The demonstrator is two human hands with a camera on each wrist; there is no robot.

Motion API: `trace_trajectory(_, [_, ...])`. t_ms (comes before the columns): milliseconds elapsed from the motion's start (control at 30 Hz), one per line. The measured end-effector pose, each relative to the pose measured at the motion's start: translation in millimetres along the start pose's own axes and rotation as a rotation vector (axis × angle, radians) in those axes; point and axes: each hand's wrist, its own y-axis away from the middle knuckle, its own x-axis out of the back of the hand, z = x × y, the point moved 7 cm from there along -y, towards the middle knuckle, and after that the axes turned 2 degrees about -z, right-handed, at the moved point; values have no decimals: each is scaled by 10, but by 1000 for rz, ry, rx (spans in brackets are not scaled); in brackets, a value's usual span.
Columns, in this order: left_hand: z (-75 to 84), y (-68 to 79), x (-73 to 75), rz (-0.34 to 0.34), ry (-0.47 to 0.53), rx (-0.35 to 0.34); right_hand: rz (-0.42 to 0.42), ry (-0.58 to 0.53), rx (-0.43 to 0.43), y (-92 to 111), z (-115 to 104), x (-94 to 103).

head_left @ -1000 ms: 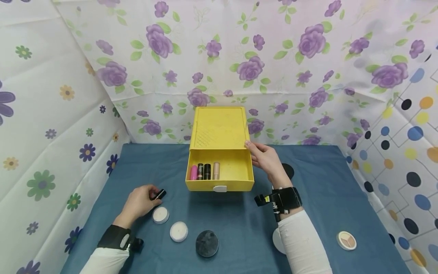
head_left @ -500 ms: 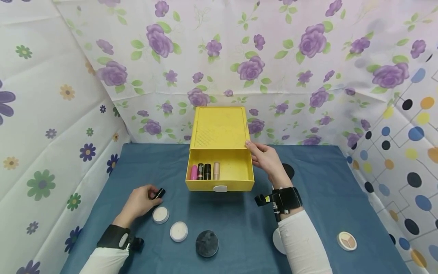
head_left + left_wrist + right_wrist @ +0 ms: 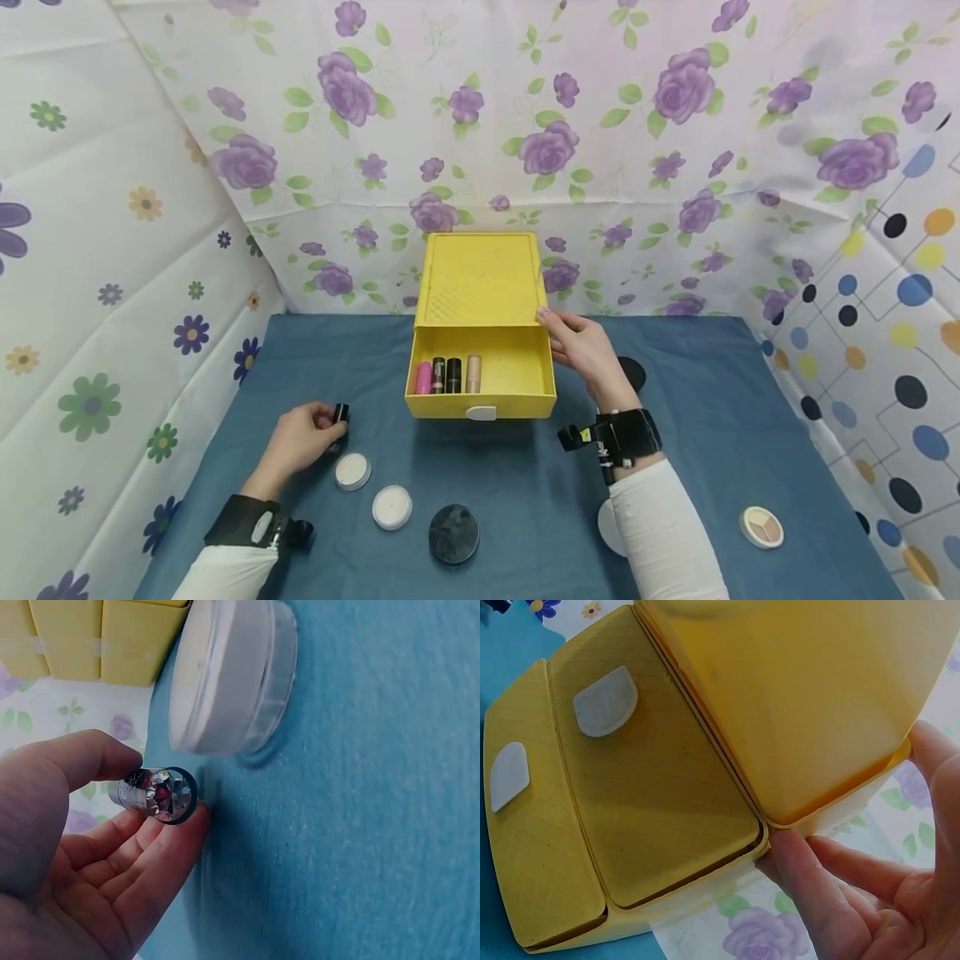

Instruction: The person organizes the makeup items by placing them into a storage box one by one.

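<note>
My left hand (image 3: 300, 446) pinches a black lipstick tube (image 3: 342, 414) between thumb and fingers, low over the left of the cloth. In the left wrist view the lipstick's faceted, jewel-like end (image 3: 171, 796) faces the camera. A yellow drawer box (image 3: 482, 279) stands at the back centre, its top drawer (image 3: 521, 407) pulled out. Inside the drawer, along its left part, are a pink tube (image 3: 424, 378), two black tubes (image 3: 453, 376) and a beige tube (image 3: 473, 374). My right hand (image 3: 588, 354) grips the box's right front edge, thumb on top and fingers against the side.
Two white round jars (image 3: 352, 471) (image 3: 392, 507) and a dark round compact (image 3: 453, 534) lie in front. A white disc (image 3: 611, 527) is partly under the right sleeve. A black round item (image 3: 633, 374) sits behind the right wrist, a three-shade palette (image 3: 761, 527) far right.
The lipstick in my left hand has turned from slanting to nearly upright, and that hand has shifted slightly left. My right hand keeps its place on the box.
</note>
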Motion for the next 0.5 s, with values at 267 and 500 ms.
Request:
trace_trajectory(267, [68, 6, -1, 39, 70, -12, -2, 2, -6, -2, 13, -2])
trace_trajectory(500, [293, 46, 127, 116, 117, -53, 6, 14, -20, -11, 30, 15])
